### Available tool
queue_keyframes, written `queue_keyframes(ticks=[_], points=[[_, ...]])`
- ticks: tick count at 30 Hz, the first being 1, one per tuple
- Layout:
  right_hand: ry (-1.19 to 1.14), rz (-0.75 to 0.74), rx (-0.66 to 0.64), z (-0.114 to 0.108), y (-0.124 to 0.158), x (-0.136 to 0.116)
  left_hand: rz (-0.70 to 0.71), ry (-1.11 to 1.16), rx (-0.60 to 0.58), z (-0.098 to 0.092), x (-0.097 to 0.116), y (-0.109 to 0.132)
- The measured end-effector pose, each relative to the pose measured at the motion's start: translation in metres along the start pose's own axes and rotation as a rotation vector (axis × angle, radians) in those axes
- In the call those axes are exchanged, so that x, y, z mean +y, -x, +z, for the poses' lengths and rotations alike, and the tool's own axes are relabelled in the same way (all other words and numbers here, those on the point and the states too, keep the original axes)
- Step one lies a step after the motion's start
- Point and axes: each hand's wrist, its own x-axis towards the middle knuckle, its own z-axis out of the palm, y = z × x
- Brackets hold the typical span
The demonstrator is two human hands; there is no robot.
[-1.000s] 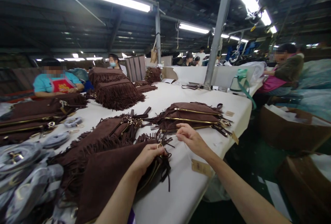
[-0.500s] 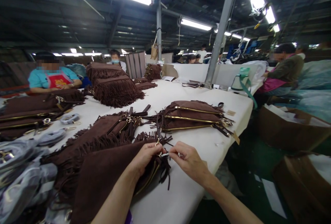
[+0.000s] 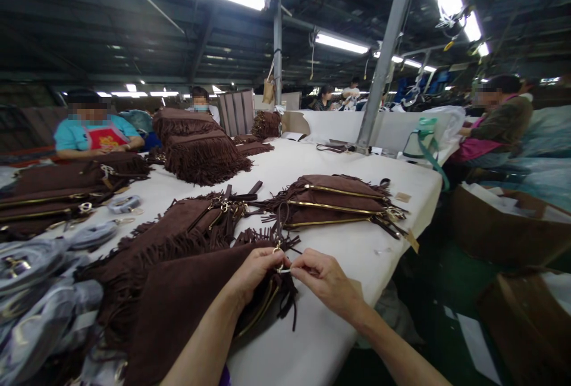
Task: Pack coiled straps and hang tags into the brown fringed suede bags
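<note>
Both hands have come together: left hand [image 3: 256, 267] grips the brown fringed bag [image 3: 187, 303] corner to steady it, right hand [image 3: 323, 279] pinches the small ring [image 3: 280, 268] there.

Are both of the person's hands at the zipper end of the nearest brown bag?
Yes: the left hand and right hand meet at the metal ring on the nearest brown bag.

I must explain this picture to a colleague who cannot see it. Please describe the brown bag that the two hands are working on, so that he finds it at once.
On the long white table, look at the near edge. The brown suede bag lies there under the left hand, which meets the right hand at its metal ring. It alone is being touched; the other fringed bags lie farther back.
</note>
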Motion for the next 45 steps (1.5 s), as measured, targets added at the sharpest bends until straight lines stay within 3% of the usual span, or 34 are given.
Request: queue_keyframes(ticks=[9,16,20,27,33,39,42,45], points=[[-0.077,0.099,-0.013,0.014,-0.001,-0.002,0.013,-0.006,-0.050,0.000,0.000,0.002],[-0.078,0.125,-0.045,0.014,0.000,-0.002,0.077,-0.115,-0.288,-0.011,0.016,0.013],[-0.061,0.136,-0.057,0.015,0.004,0.000,0.055,-0.182,-0.336,-0.015,0.014,0.011],[-0.051,0.135,-0.071,0.015,0.010,0.001,0.055,-0.359,-0.253,-0.018,-0.001,0.002],[-0.014,0.109,-0.102,0.013,0.015,0.004,0.052,-0.640,-0.266,-0.011,0.010,0.012],[0.037,0.091,-0.125,0.012,0.016,0.005,0.167,-0.919,-0.192,0.000,0.017,0.018],[0.038,0.109,-0.142,0.009,0.016,0.004,0.152,-0.903,-0.202,-0.004,0.019,0.019],[0.034,0.151,-0.169,0.003,0.016,0.004,0.080,-0.717,-0.240,-0.014,0.022,0.018]])
